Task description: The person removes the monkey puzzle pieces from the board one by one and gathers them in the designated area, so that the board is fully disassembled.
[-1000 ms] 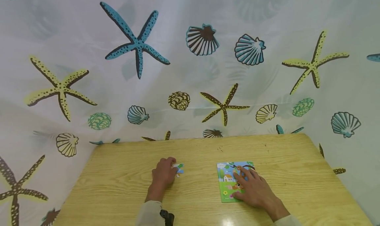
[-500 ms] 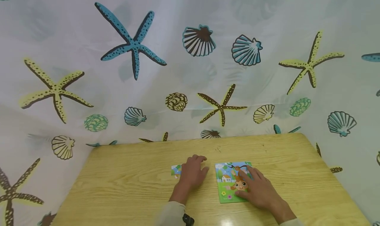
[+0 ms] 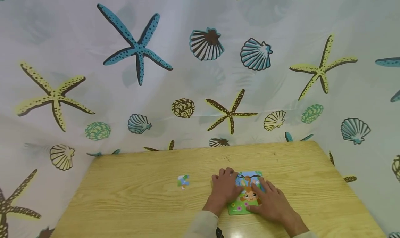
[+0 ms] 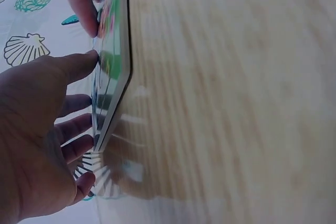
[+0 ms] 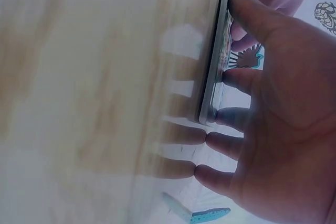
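A jigsaw puzzle (image 3: 249, 196) with a monkey, flowers and blue sky lies flat on the wooden table between both hands. My left hand (image 3: 223, 186) rests on its left side, fingers spread and partly covering it. In the left wrist view, the thumb and several fingertips touch the top of the puzzle board (image 4: 111, 61). On the opposite side, my right hand (image 3: 272, 200) has its thumb and fingertips on the picture. The right wrist view shows the board's edge (image 5: 212, 61) under the thumb and some fingers, while other fingertips reach the table. Both hands hide the side edges.
Left of the puzzle, a small loose jigsaw part (image 3: 183, 181) with blue, green and white print lies on the table (image 3: 131, 196). A white curtain (image 3: 187, 78) printed with starfish and shells hangs behind the table and along its sides.
My left hand has left the loose jigsaw part and moved right, onto the left side of the puzzle. The right hand stays on the puzzle's right side. The head view has shifted slightly.
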Motion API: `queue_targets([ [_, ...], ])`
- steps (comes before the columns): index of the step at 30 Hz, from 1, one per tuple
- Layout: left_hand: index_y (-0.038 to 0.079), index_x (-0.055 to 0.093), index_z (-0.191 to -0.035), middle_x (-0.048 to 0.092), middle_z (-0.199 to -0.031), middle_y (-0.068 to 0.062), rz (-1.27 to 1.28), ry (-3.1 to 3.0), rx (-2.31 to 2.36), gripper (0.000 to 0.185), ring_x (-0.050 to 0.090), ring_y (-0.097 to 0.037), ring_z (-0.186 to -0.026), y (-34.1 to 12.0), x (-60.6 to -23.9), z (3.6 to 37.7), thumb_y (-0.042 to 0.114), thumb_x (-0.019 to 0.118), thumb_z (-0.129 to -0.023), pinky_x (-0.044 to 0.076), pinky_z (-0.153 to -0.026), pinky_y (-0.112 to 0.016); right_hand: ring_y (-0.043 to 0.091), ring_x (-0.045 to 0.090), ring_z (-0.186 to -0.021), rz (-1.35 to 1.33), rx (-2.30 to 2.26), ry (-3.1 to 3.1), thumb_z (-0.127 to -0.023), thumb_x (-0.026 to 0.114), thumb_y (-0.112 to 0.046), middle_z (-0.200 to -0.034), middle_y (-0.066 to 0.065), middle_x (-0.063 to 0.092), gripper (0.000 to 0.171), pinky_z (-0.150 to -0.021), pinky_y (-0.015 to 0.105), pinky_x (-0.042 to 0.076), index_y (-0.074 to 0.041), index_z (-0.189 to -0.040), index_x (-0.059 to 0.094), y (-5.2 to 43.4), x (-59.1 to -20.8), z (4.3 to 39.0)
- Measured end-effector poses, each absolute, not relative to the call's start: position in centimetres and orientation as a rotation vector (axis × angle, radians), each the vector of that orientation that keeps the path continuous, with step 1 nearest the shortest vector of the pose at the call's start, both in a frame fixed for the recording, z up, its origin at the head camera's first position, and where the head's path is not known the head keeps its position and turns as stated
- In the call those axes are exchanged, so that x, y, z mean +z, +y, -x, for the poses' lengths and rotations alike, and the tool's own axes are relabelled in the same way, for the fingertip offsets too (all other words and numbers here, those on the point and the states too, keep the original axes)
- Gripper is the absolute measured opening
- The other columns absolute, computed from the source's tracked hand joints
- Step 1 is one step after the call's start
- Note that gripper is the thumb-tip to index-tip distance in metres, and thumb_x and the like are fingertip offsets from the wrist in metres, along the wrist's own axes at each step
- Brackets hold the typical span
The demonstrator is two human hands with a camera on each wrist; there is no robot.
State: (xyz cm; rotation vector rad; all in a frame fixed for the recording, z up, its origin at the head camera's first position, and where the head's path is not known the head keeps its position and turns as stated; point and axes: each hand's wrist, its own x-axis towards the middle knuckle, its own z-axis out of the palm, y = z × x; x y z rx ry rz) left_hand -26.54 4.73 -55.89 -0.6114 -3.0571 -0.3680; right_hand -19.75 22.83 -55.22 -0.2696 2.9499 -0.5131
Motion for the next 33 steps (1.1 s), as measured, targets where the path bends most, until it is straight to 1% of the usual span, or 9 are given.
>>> queue_targets([
  [6, 0.023, 0.06, -0.129, 0.051, -0.132, -0.002, 0.567, -3.044, -0.427, 0.049, 0.045, -0.024, -0.116, 5.4, -56.3, 26.7, 0.051, 0.062, -0.089, 0.038, -0.086, -0.05, 0.043, 0.032, -0.14, 0.274, -0.475, 2.96, -0.081, 0.063, -0.066, -0.158, 0.017, 0.027, 0.083, -0.104, 0.065, 0.032, -0.018, -0.146, 0.044, 22.8, -55.0, 19.7],
  [13, 0.017, 0.062, -0.116, 0.049, -0.128, -0.006, 0.473, -3.099, -0.676, 0.049, 0.04, -0.027, -0.115, 5.9, -55.7, 27.2, 0.05, 0.073, -0.082, 0.033, -0.089, -0.053, 0.043, 0.032, -0.141, 0.267, -0.492, 2.94, -0.08, 0.064, -0.065, -0.158, 0.017, 0.027, 0.083, -0.103, 0.067, 0.031, -0.018, -0.146, 0.044, 22.9, -54.9, 19.8],
  [17, 0.015, 0.062, -0.109, 0.047, -0.124, -0.009, 0.421, -3.135, -0.755, 0.049, 0.039, -0.03, -0.114, 6.0, -55.4, 27.6, 0.05, 0.077, -0.078, 0.033, -0.091, -0.055, 0.042, 0.032, -0.141, 0.273, -0.485, 2.944, -0.08, 0.064, -0.066, -0.158, 0.016, 0.026, 0.084, -0.103, 0.067, 0.031, -0.018, -0.146, 0.044, 22.8, -55.1, 19.9],
  [21, 0.014, 0.063, -0.104, 0.047, -0.121, -0.009, 0.392, -3.161, -0.783, 0.046, 0.038, -0.029, -0.112, 6.1, -55.2, 27.9, 0.046, 0.079, -0.077, 0.032, -0.092, -0.056, 0.041, 0.032, -0.141, 0.276, -0.466, 2.945, -0.08, 0.064, -0.067, -0.158, 0.015, 0.027, 0.084, -0.103, 0.066, 0.032, -0.019, -0.146, 0.044, 22.7, -55.1, 19.9],
  [24, 0.013, 0.064, -0.102, 0.047, -0.119, -0.009, 0.392, -3.166, -0.796, 0.043, 0.038, -0.028, -0.109, 6.1, -55.1, 27.9, 0.044, 0.08, -0.077, 0.032, -0.09, -0.054, 0.04, 0.032, -0.141, 0.274, -0.453, 2.946, -0.08, 0.063, -0.067, -0.158, 0.015, 0.027, 0.083, -0.104, 0.065, 0.032, -0.019, -0.146, 0.044, 22.6, -55.1, 19.8],
  [27, 0.012, 0.064, -0.101, 0.047, -0.117, -0.009, 0.376, -3.153, -0.773, 0.045, 0.038, -0.027, -0.105, 6.0, -55.2, 27.8, 0.046, 0.081, -0.076, 0.033, -0.086, -0.052, 0.04, 0.033, -0.141, 0.281, -0.447, 2.949, -0.08, 0.063, -0.067, -0.158, 0.015, 0.027, 0.083, -0.104, 0.065, 0.032, -0.019, -0.146, 0.044, 22.6, -55.0, 19.8],
  [29, 0.013, 0.063, -0.101, 0.047, -0.116, -0.008, 0.348, -3.141, -0.731, 0.049, 0.038, -0.026, -0.104, 6.0, -55.2, 27.7, 0.05, 0.08, -0.074, 0.033, -0.084, -0.05, 0.04, 0.033, -0.14, 0.287, -0.437, 2.953, -0.08, 0.062, -0.067, -0.158, 0.015, 0.027, 0.083, -0.103, 0.065, 0.033, -0.019, -0.146, 0.044, 22.6, -55.0, 19.8],
  [33, 0.014, 0.065, -0.096, 0.047, -0.105, -0.005, 0.289, -3.097, -0.659, 0.052, 0.039, -0.023, -0.097, 5.9, -55.5, 27.3, 0.057, 0.08, -0.07, 0.033, -0.081, -0.048, 0.041, 0.033, -0.14, 0.292, -0.421, 2.962, -0.081, 0.062, -0.067, -0.158, 0.015, 0.026, 0.083, -0.104, 0.065, 0.033, -0.019, -0.146, 0.044, 22.7, -55.0, 19.9],
])
